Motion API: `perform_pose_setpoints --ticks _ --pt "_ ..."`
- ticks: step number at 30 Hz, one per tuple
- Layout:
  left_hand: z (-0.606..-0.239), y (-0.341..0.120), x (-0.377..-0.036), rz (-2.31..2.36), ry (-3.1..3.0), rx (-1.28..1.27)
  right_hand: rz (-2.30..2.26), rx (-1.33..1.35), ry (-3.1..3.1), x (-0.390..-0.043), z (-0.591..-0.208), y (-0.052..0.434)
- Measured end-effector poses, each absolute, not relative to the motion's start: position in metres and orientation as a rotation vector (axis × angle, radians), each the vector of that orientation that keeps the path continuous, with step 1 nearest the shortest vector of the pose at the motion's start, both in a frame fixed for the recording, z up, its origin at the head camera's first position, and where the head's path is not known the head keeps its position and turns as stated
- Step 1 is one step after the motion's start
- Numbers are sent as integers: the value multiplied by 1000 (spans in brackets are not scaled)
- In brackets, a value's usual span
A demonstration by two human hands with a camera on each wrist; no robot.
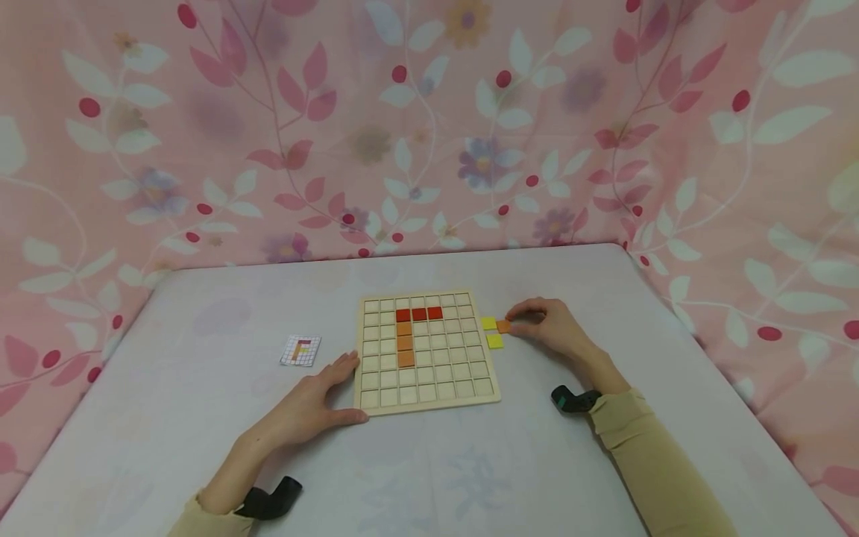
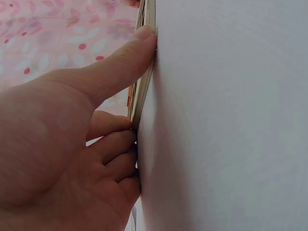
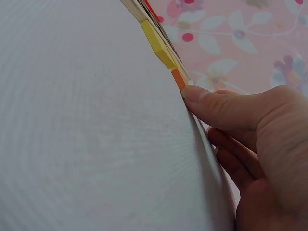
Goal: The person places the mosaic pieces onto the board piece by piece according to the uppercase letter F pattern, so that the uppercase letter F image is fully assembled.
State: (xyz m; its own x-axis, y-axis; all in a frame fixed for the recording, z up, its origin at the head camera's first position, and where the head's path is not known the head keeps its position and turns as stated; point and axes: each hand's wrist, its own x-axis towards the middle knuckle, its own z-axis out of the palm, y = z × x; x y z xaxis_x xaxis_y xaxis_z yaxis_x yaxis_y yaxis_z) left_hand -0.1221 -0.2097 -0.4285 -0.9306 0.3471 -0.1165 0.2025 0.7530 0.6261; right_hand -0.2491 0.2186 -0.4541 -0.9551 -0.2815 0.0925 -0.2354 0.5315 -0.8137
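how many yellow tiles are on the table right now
2. One yellow tile lies just right of the wooden board; the other lies just below it. The right hand could hide more.

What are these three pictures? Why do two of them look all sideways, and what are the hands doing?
A person wears three cameras: one on the head, one on each wrist. The big picture comes from the head camera and looks down at a white table. The sideways ones come from the wrist cameras, very near each hand.

On the table lies a wooden grid board with red tiles and orange tiles making a shape. A small picture card lies left of it, and two yellow tiles lie to its right.

The left hand rests against the board's corner. The right hand pinches a loose orange tile on the table.
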Motion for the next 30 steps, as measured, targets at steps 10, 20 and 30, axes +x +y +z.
perform_pose_setpoints --ticks 10,20,30 --pt "-430 -210 -123 926 2736 439 -1418 -491 2752 -252 -456 219" --pt "-432 -211 -124 921 2736 435 -1408 -485 2782 -251 -456 218" --pt "-431 -210 -122 926 2733 426 -1469 -319 2762 -247 -450 216"
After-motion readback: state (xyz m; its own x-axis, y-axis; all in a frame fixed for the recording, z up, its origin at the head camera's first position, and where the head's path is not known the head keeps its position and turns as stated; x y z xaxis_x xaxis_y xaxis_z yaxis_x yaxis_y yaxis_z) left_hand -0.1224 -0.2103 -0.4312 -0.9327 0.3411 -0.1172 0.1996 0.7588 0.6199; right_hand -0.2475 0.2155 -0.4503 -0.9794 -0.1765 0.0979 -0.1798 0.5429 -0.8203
